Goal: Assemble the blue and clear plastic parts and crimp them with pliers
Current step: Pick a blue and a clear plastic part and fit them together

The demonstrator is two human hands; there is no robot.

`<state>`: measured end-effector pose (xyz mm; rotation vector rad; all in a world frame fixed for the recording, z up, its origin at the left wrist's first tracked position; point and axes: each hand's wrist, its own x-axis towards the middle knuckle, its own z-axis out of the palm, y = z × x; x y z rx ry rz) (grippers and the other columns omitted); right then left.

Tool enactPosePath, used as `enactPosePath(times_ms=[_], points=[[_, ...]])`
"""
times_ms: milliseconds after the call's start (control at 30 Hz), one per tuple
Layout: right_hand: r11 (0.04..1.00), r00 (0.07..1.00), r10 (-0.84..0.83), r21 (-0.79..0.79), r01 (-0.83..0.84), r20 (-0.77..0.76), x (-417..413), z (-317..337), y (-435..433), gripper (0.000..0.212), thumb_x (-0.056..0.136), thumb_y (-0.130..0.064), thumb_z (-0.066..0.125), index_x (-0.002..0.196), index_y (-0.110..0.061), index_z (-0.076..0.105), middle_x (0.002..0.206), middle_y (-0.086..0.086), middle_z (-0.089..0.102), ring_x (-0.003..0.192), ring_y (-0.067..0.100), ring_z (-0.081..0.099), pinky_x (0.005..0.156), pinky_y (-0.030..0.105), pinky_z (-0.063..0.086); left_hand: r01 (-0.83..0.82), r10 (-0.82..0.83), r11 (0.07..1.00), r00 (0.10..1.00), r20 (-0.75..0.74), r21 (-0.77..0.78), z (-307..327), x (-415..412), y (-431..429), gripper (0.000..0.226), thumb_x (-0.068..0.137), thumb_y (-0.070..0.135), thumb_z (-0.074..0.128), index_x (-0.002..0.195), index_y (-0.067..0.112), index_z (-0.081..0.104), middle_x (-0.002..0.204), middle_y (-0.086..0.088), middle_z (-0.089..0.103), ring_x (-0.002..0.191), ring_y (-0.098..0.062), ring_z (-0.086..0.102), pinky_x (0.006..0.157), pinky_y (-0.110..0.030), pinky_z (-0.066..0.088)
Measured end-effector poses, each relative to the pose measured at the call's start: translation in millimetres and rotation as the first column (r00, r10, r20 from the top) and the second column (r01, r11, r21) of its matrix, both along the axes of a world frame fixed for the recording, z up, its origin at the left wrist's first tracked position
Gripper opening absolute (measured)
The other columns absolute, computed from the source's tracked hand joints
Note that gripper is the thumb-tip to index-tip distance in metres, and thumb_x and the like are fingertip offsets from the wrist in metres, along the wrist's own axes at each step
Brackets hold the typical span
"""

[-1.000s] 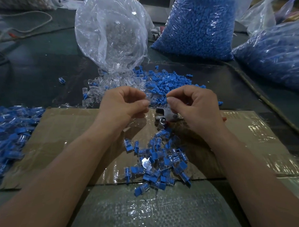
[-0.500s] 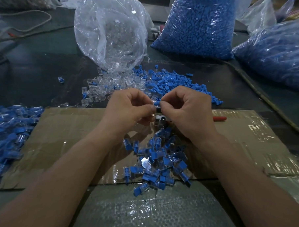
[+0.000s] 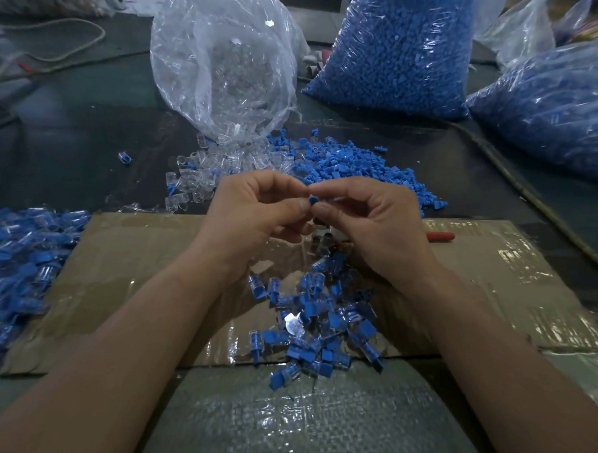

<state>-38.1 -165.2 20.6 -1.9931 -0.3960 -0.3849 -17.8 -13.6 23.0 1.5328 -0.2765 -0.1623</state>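
- The left grip (image 3: 252, 211) and right grip (image 3: 369, 223), fingers curled, meet tip to tip and pinch one small blue plastic part (image 3: 313, 201) above the glossy, taped cardboard (image 3: 138, 267).
- One crinkled clear bag (image 3: 222, 65) and two bulging blue-filled bags (image 3: 392, 47) stand on the dark surface (image 3: 81, 140).
- The red-handled pliers (image 3: 440, 236) lie half hidden behind the right grip.
- A heap of assembled pieces (image 3: 315, 314) lies beneath the wrists.

Taped cardboard sheet (image 3: 138, 267) on dark table (image 3: 81, 133), pale cord (image 3: 102, 32) beyond

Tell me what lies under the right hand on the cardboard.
Pliers: one red handle end pokes out beyond the right hand, and some metal shows just below the fingertips. The hand covers everything between.
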Motion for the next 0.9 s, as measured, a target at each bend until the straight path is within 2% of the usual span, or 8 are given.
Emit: enactPosePath(times_ms=[133,233,400,667,833,900], points=[[0.999,0.999,0.040,0.019,-0.040,-0.004,-0.6,-0.9,-1.0,0.031,0.074,-0.006,0.070,0.101,-0.019,0.063,0.086,-0.012,0.064,0.081,0.000,0.064,0.074,0.013,0.050,-0.009,0.009,1.000,1.000,-0.002,0.000,-1.6,1.9,0.3,0.016,0.076,-0.007,0.062,0.071,0.008,0.061,0.055,-0.003,0.065,0.047,-0.011,0.061,0.046,-0.018,0.051],[0.994,0.993,0.103,0.026,-0.102,-0.050,-0.4,0.8,-2.9,0.034,0.072,-0.004,0.070,0.102,-0.020,0.063,0.091,-0.005,0.066,0.083,0.006,0.065,0.077,0.017,0.052,0.011,-0.012,1.000,0.999,-0.048,-0.029,-1.9,3.6,1.7,0.010,0.073,-0.005,0.063,0.071,0.005,0.061,0.054,-0.004,0.064,0.045,-0.012,0.060,0.044,-0.018,0.049],[0.994,0.994,0.108,-0.014,-0.108,0.004,-1.6,1.7,-5.2,0.029,0.071,-0.007,0.071,0.093,-0.025,0.063,0.085,-0.012,0.064,0.081,0.001,0.063,0.074,0.013,0.050,0.059,-0.063,0.997,0.994,-0.085,-0.050,-1.8,2.1,2.0,0.011,0.056,0.010,0.067,0.066,0.008,0.065,0.055,-0.006,0.066,0.045,-0.013,0.061,0.042,-0.018,0.048],[0.997,0.995,0.066,-0.047,-0.062,0.070,-2.3,2.3,-7.1,0.032,0.072,-0.008,0.070,0.098,-0.022,0.061,0.082,-0.019,0.061,0.078,-0.009,0.061,0.071,0.008,0.047,0.112,-0.130,0.985,0.982,-0.137,-0.133,-3.1,5.3,3.9,0.007,0.056,0.007,0.065,0.058,0.012,0.070,0.058,-0.010,0.066,0.048,-0.017,0.063,0.043,-0.019,0.049],[0.997,0.997,0.059,-0.059,-0.057,0.046,-3.0,3.5,-7.1,0.028,0.070,-0.016,0.068,0.097,-0.022,0.062,0.081,-0.019,0.060,0.077,-0.007,0.061,0.071,0.009,0.048,0.114,-0.131,0.985,0.982,-0.133,-0.130,-3.7,5.9,3.7,0.010,0.056,0.006,0.064,0.066,0.008,0.066,0.059,-0.010,0.066,0.048,-0.018,0.064,0.043,-0.019,0.049],[0.996,0.997,0.057,-0.071,-0.053,0.043,-2.8,3.3,-7.1,0.028,0.071,-0.013,0.069,0.097,-0.022,0.062,0.082,-0.018,0.061,0.079,-0.004,0.062,0.072,0.010,0.048,0.114,-0.131,0.986,0.982,-0.136,-0.124,-4.0,5.7,3.7,0.011,0.056,0.006,0.065,0.067,0.007,0.066,0.059,-0.011,0.067,0.048,-0.018,0.064,0.043,-0.019,0.049]])
